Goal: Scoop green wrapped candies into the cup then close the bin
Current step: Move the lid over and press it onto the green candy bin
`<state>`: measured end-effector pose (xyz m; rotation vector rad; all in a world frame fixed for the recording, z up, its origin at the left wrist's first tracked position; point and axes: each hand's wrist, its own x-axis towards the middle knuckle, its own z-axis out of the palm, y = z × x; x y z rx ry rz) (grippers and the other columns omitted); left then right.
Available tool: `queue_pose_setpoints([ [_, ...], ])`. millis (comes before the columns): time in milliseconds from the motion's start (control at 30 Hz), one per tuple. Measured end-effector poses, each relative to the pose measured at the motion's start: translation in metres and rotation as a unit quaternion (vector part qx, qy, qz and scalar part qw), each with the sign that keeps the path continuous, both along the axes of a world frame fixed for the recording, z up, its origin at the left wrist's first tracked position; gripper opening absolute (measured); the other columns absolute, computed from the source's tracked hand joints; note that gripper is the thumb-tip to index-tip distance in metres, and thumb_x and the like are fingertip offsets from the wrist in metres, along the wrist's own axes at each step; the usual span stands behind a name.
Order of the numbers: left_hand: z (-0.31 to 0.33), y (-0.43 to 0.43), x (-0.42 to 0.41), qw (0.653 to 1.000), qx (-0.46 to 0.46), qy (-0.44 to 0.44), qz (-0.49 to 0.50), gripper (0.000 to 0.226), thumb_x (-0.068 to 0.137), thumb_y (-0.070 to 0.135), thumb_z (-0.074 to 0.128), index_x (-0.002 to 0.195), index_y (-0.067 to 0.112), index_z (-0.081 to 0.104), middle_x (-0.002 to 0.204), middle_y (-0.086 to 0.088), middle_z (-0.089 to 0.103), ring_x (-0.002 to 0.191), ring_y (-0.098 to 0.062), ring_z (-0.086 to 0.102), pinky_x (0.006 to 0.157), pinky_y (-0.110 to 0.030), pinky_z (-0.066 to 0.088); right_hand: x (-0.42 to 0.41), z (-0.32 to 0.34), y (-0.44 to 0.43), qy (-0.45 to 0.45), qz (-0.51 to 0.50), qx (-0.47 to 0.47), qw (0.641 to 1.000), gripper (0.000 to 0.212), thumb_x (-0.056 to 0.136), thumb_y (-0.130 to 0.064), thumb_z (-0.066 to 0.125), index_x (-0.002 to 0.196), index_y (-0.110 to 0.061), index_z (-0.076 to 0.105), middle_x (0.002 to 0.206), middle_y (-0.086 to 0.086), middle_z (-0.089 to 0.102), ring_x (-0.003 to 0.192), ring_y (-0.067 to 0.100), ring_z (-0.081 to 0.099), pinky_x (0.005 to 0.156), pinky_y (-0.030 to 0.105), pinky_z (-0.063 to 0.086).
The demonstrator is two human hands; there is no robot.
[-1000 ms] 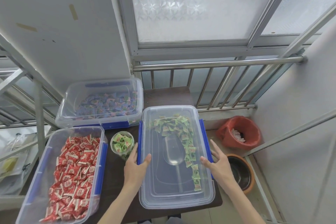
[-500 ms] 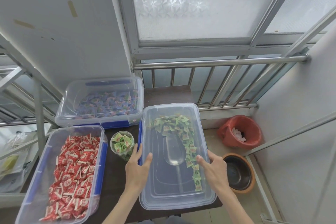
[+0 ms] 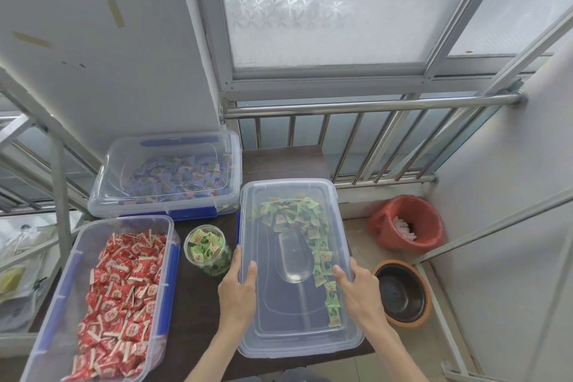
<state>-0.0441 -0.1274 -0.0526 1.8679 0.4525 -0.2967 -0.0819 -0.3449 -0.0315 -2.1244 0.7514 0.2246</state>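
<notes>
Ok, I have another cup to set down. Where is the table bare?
Bare tabletop shows behind the green-candy bin, right of the blue-candy bin. Another strip lies in front of the cup, between the red-candy bin and the left hand. Around the cup it is crowded.

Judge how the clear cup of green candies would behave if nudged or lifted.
The cup looks like thin clear plastic, so it probably flexes under a squeeze. Filled near its rim with small wrapped candies, it is likely light. Open-topped and upright, it could spill if knocked over.
</notes>
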Motion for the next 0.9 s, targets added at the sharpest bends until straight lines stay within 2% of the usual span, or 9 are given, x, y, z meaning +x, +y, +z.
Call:
queue_pose_setpoints([
  [200, 0.001, -0.003, 0.000, 1.000, -0.006, 0.004, 0.004, 0.059, 0.101, 0.027, 0.054, 0.155, 0.020, 0.031, 0.160, 0.007, 0.035, 0.149, -0.013, 0.028, 0.122, -0.034, 0.021, 0.000, -0.008, -0.002, 0.003, -0.032, 0.022, 0.999, 0.060, 0.094, -0.038, 0.059, 0.142, -0.003, 0.050, 0.150, 0.012, 0.046, 0.136, 0.027, 0.048, 0.111, 0.040, 0.041],
  [367, -0.002, 0.000, 0.000, 0.999, -0.025, 0.007, 0.027, 0.061, 0.096, 0.029, 0.063, 0.152, 0.025, 0.038, 0.157, 0.007, 0.040, 0.148, -0.015, 0.033, 0.121, -0.039, 0.028, 0.001, -0.010, -0.009, 0.007, -0.031, 0.003, 0.999, 0.058, 0.085, -0.049, 0.063, 0.130, -0.013, 0.063, 0.130, 0.015, 0.061, 0.128, 0.032, 0.052, 0.099, 0.037, 0.043],
  [433, -0.002, 0.002, 0.000, 0.997, -0.017, 0.019, 0.069, 0.069, 0.089, 0.033, 0.072, 0.150, 0.022, 0.043, 0.155, 0.003, 0.044, 0.145, -0.019, 0.038, 0.119, -0.040, 0.031, 0.008, -0.007, -0.019, 0.056, -0.065, 0.053, 0.995, 0.079, 0.080, -0.043, 0.075, 0.145, -0.010, 0.045, 0.145, 0.018, 0.044, 0.138, 0.033, 0.040, 0.107, 0.042, 0.036],
  [500, -0.002, 0.004, 0.000, 0.990, -0.014, 0.073, 0.122, 0.085, 0.079, 0.042, 0.081, 0.150, 0.014, 0.042, 0.153, -0.005, 0.046, 0.141, -0.027, 0.042, 0.115, -0.045, 0.035, 0.016, -0.003, -0.029, 0.100, -0.112, 0.172, 0.973, 0.110, 0.073, -0.033, 0.085, 0.155, -0.006, 0.017, 0.158, 0.018, 0.027, 0.144, 0.033, 0.031, 0.114, 0.046, 0.029],
  [567, -0.002, 0.009, 0.000, 0.974, -0.058, 0.144, 0.166, 0.104, 0.069, 0.047, 0.086, 0.151, 0.009, 0.035, 0.152, -0.011, 0.044, 0.139, -0.032, 0.043, 0.112, -0.047, 0.036, 0.020, -0.003, -0.034, 0.093, -0.108, 0.209, 0.968, 0.119, 0.069, -0.027, 0.089, 0.156, -0.005, 0.011, 0.156, 0.020, 0.032, 0.141, 0.034, 0.037, 0.113, 0.046, 0.030],
  [633, -0.001, 0.016, 0.002, 0.969, -0.097, 0.176, 0.144, 0.110, 0.063, 0.051, 0.088, 0.149, 0.004, 0.038, 0.149, -0.014, 0.049, 0.136, -0.033, 0.047, 0.111, -0.046, 0.037, 0.019, -0.001, -0.030, 0.070, -0.097, 0.165, 0.979, 0.111, 0.069, -0.026, 0.089, 0.154, -0.005, 0.021, 0.150, 0.019, 0.041, 0.134, 0.033, 0.046, 0.106, 0.043, 0.039],
  [700, 0.002, 0.020, 0.002, 0.979, -0.085, 0.161, 0.096, 0.102, 0.051, 0.060, 0.087, 0.134, 0.007, 0.059, 0.129, -0.010, 0.067, 0.120, -0.029, 0.060, 0.106, -0.044, 0.045, 0.014, 0.001, -0.023, 0.025, -0.086, 0.112, 0.990, 0.077, 0.073, -0.019, 0.086, 0.139, -0.005, 0.048, 0.130, 0.016, 0.060, 0.106, 0.023, 0.061, 0.086, 0.029, 0.050],
  [767, 0.007, 0.018, -0.003, 0.987, -0.032, 0.123, 0.099, 0.087, 0.055, 0.058, 0.088, 0.126, 0.011, 0.067, 0.112, -0.004, 0.074, 0.109, -0.024, 0.065, 0.099, -0.041, 0.049, 0.008, 0.004, -0.015, -0.023, -0.062, 0.082, 0.994, 0.040, 0.079, -0.013, 0.079, 0.117, -0.011, 0.066, 0.109, 0.011, 0.072, 0.081, 0.009, 0.063, 0.066, 0.019, 0.046],
  [900, 0.011, 0.008, -0.013, 0.989, 0.059, 0.041, 0.128, 0.073, 0.067, 0.050, 0.085, 0.125, 0.010, 0.068, 0.124, -0.005, 0.072, 0.120, -0.023, 0.065, 0.106, -0.047, 0.047, 0.004, 0.008, 0.000, -0.045, -0.062, 0.055, 0.996, 0.038, 0.087, -0.011, 0.070, 0.125, -0.013, 0.066, 0.097, 0.000, 0.072, 0.080, 0.013, 0.065, 0.069, 0.024, 0.046],
])
